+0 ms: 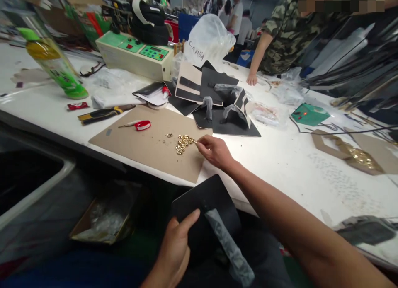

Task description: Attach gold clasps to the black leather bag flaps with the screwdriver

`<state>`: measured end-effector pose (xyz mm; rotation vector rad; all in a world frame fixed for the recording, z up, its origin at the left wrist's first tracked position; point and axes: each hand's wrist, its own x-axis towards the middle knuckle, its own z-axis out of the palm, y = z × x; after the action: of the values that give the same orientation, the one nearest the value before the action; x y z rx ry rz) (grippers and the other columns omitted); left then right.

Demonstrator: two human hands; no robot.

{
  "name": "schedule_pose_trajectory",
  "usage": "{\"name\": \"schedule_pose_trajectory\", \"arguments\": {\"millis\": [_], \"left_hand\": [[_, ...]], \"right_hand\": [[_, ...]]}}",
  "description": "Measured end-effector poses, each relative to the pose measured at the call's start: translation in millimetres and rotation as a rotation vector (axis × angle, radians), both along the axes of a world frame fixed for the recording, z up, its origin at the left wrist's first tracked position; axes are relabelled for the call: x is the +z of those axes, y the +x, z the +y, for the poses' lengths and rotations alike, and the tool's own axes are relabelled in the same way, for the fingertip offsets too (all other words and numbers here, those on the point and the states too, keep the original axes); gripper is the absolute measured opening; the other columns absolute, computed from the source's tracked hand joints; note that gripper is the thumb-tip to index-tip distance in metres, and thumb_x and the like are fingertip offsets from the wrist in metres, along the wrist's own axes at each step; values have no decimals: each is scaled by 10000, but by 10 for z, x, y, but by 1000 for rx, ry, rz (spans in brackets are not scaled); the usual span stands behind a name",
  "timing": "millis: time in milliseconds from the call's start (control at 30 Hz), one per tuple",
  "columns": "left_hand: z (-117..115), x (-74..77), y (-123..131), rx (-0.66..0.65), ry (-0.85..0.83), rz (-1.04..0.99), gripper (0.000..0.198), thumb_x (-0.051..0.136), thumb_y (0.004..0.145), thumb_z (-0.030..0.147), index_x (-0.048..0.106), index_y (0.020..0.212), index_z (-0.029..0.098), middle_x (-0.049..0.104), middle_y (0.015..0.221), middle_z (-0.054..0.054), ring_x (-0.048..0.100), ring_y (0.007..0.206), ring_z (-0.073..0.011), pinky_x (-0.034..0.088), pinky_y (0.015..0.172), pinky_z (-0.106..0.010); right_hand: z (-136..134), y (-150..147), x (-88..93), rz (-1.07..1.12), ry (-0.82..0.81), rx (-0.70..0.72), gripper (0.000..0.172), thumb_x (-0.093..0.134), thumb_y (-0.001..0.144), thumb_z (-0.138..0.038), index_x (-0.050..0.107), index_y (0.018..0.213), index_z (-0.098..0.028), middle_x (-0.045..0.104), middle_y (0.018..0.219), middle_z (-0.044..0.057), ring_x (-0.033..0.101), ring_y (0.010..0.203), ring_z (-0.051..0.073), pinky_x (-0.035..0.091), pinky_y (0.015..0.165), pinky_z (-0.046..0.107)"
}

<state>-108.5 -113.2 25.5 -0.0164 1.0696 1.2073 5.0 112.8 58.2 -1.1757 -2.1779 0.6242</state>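
My right hand (214, 150) reaches over the table edge onto a brown cardboard sheet (146, 149). Its fingertips are pinched together at the edge of a small heap of gold metal fittings (183, 143). Whether a fitting is between them is too small to tell. My left hand (175, 248) is below the table edge, closed on a black leather panel (207, 209) with a plastic-wrapped strap (230, 248) hanging from it.
More black panels with wrapped straps (224, 114) lie behind the cardboard. A red-handled tool (141, 124), a utility knife (99, 114), a green bottle (54, 62) and a control box (137, 56) stand to the left. Another person in camouflage (286, 35) leans on the far side.
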Motion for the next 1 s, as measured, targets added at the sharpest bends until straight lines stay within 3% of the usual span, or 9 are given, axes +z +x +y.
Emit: {"name": "schedule_pose_trajectory", "arguments": {"millis": [167, 267, 367, 500, 700, 867, 1000], "left_hand": [[19, 122, 114, 11, 50, 94, 642, 925, 678, 339, 735, 1256, 134, 814, 1129, -130, 757, 1105, -359, 582, 1014, -490], [34, 202, 259, -23, 125, 177, 604, 920, 691, 362, 754, 1222, 126, 822, 1089, -118, 763, 1074, -350, 585, 1005, -478], [-5, 243, 427, -108, 209, 264, 593, 905, 730, 398, 759, 1239, 132, 823, 1086, -108, 769, 1045, -336, 591, 991, -454], [-127, 277, 620, -232, 297, 464, 591, 858, 801, 465, 750, 1277, 132, 813, 1142, -107, 755, 1078, -322, 590, 987, -402], [-290, 384, 876, -324, 364, 726, 518, 813, 843, 519, 788, 1218, 162, 810, 1173, -81, 735, 1140, -321, 605, 910, -322], [-396, 393, 1036, -372, 401, 816, 490, 772, 868, 552, 805, 1177, 173, 811, 1171, -74, 742, 1114, -320, 596, 924, -330], [-435, 431, 1094, -423, 346, 896, 570, 774, 815, 636, 811, 1134, 165, 826, 1073, -87, 735, 1118, -365, 593, 940, -385]], "right_hand": [[-1013, 618, 410, 365, -189, -140, 153, 701, 950, -344, 738, 912, -201, 755, 771, 3, 726, 705, 179, 554, 694, 275], [-1587, 914, 407, 376, -237, -205, 88, 726, 930, -301, 767, 929, -223, 771, 817, 2, 726, 732, 178, 561, 708, 278], [-1928, 1075, 282, 333, -162, -214, 44, 734, 926, -256, 776, 928, -241, 770, 866, 2, 713, 767, 174, 550, 728, 285], [-2138, 1224, 193, 298, -52, -234, 61, 715, 938, -209, 766, 933, -241, 761, 861, 12, 707, 766, 177, 536, 719, 294], [-2356, 1451, 216, 307, 41, -249, 87, 678, 960, -197, 748, 951, -248, 753, 878, 19, 713, 796, 191, 551, 747, 309], [-2482, 1575, 131, 305, 72, -247, 100, 656, 997, -210, 746, 994, -254, 755, 907, 32, 717, 832, 201, 550, 762, 327], [-2533, 1609, 49, 397, 114, -320, 88, 672, 1001, -221, 747, 1013, -266, 777, 941, 25, 732, 851, 202, 563, 780, 334]]}}
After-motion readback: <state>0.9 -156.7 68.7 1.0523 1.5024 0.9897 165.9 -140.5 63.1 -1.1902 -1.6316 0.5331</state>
